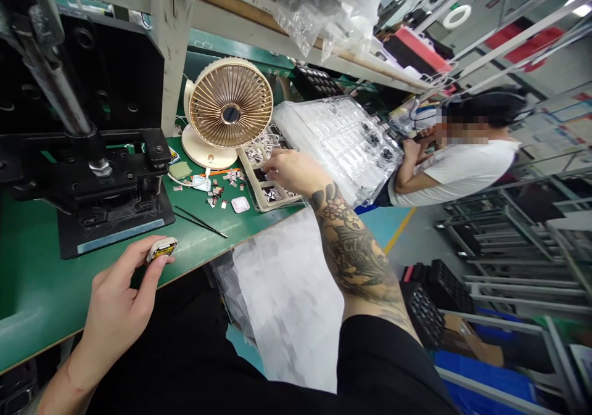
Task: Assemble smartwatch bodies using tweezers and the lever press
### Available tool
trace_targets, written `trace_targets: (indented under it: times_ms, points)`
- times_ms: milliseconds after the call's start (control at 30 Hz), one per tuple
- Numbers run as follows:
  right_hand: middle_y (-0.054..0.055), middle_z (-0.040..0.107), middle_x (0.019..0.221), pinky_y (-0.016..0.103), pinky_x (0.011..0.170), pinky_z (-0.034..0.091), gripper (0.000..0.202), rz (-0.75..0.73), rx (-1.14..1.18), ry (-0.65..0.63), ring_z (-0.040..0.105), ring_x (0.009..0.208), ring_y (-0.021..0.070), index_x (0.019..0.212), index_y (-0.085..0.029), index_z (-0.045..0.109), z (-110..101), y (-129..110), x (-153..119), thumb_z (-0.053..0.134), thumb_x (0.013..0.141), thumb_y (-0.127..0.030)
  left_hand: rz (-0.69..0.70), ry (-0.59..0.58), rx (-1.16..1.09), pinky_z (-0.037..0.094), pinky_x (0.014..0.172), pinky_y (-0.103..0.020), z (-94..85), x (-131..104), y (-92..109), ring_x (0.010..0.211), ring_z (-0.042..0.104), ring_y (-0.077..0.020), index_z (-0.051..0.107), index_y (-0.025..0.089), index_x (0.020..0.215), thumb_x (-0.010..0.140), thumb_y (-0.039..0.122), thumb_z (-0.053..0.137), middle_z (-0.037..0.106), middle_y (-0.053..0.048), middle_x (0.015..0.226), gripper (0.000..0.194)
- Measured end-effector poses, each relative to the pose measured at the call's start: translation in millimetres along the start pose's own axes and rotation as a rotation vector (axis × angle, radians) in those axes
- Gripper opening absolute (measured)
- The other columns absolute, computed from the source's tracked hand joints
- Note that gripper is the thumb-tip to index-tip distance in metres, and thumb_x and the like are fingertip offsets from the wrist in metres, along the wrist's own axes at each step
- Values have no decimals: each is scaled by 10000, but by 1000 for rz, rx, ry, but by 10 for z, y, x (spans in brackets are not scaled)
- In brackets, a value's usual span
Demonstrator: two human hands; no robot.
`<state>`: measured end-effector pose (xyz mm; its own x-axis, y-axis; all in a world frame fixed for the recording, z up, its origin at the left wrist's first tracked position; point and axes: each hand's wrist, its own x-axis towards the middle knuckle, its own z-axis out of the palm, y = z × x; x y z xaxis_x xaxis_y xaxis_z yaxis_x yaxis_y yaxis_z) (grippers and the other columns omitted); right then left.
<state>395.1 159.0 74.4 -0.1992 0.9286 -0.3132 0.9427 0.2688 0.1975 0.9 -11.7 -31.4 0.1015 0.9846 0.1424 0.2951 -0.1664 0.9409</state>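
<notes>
Workshop racks and a co-worker in a white T-shirt [472,162] fill the right background as I work at a green desk [37,298], a cream fan [231,113] facing me from its far side. My left hand [123,291] pinches a small pale-cased device [161,251] between thumb and fingers, its yellow-and-black inside showing, just over the desk's near edge. My right hand [291,171] reaches, fingers curled, into a beige compartment tray [248,177] to the right; whether it grips anything, I cannot tell.

Small pale pieces crowd the tray's far compartment, and pale and dark bits lie in the near one; the middle looks dark, partly hidden by my fingers. Clear plastic blister trays [333,137] lie to the tray's right, their contents hard to make out. Black tweezers [203,222] rest on the desk between my hands.

The step appears to be choosing a part; the next move likely calls for a fine pinch, the device held steady.
</notes>
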Motion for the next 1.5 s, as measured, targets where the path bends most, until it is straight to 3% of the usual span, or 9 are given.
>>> trace_targets:
  times_ms: [233, 367, 533, 733, 833, 933, 1167, 1367, 1500]
  points:
    - [66, 767, 1024, 299, 883, 476, 149, -87, 45, -91, 660, 944, 193, 970, -191, 813, -64, 109, 206, 730, 910, -83, 5, -1, 0, 654, 1002, -299, -1, 6, -8, 1093, 879, -190, 755, 301, 1420, 1145, 366, 718, 872, 9, 1286, 285]
    - [87, 761, 1075, 291, 878, 464, 99, -109, 74, -61, 649, 941, 184, 921, -174, 771, -72, 137, 150, 711, 909, -96, 17, -4, 10, 671, 971, -318, 4, 9, -24, 1076, 885, -211, 760, 288, 1412, 1142, 369, 719, 877, -13, 1279, 284]
    - [15, 716, 834, 281, 772, 437, 144, -67, 239, 63, 602, 755, 150, 886, -182, 733, 41, 134, 48, 640, 899, -74, -8, -9, -7, 681, 1010, -392, -1, -1, 17, 1090, 880, -253, 761, 265, 1394, 1147, 391, 704, 877, -58, 1289, 283]
    - [134, 761, 1172, 361, 938, 558, 306, -17, 404, 502, 695, 990, 225, 1132, -171, 789, 83, -11, -179, 493, 1056, -174, -109, 7, -56, 700, 983, -441, 1, 18, 36, 1119, 872, -288, 651, 263, 1433, 1134, 403, 722, 870, -96, 1296, 338]
    - [96, 774, 1138, 398, 912, 602, 213, -91, 638, 776, 721, 994, 231, 1143, -228, 797, 89, -329, -325, 599, 1109, -299, -66, 15, -67, 669, 921, -387, 6, 46, 70, 1023, 856, -247, 651, 258, 1301, 1140, 362, 711, 871, -71, 1201, 201]
    - [64, 787, 1069, 446, 911, 631, 116, -300, 869, 898, 748, 1011, 247, 1132, -285, 820, 161, -835, -383, 743, 1087, -359, 21, 16, 28, 587, 795, -327, 2, 95, 141, 852, 753, -185, 723, 257, 1233, 1142, 332, 702, 830, -25, 1036, 120]
    - [45, 797, 1042, 412, 868, 643, 112, -594, 1243, 720, 755, 981, 212, 1142, -280, 809, 388, -1940, -273, 726, 1095, -221, 129, -1, 49, 545, 786, -311, -2, 152, 219, 839, 659, -161, 796, 242, 1249, 1138, 265, 710, 794, -32, 1061, 142]
    - [34, 778, 1018, 360, 854, 650, 131, -676, 1286, 579, 754, 944, 175, 1095, -261, 831, 370, -2033, -216, 724, 1092, -187, 220, -205, -38, 599, 1029, -357, -39, 179, 205, 1173, 750, -224, 761, 258, 1317, 1171, 221, 631, 763, -82, 1293, 199]
    - [42, 818, 1035, 337, 841, 665, 124, -719, 1290, 495, 780, 941, 171, 1126, -254, 854, 350, -1982, -204, 764, 1072, -188, 213, -255, -63, 602, 973, -347, -67, 201, 215, 1091, 742, -215, 739, 249, 1253, 1176, 208, 601, 762, -67, 1196, 163]
